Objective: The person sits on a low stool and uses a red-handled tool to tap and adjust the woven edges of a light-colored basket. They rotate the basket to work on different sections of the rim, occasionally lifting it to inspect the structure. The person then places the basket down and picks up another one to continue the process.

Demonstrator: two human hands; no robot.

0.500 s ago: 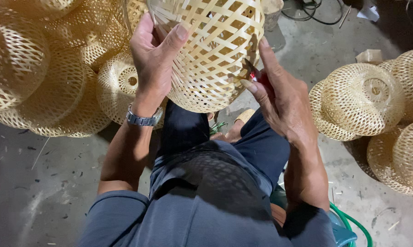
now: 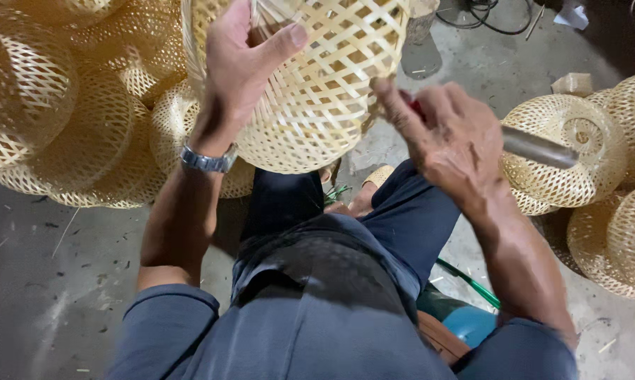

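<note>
Since the left hand (image 2: 236,70) only pinches the pale open-weave bamboo basket (image 2: 317,84) up at 12 o'clock, while the right hand (image 2: 451,137), fingers clamped on a red-handled metal tool (image 2: 536,146), works its 3 o'clock edge, I'd guess one slip could snap a strip.

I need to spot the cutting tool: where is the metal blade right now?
In the head view, the metal blade juts rightward from the right hand, over the woven baskets on the right.
</note>
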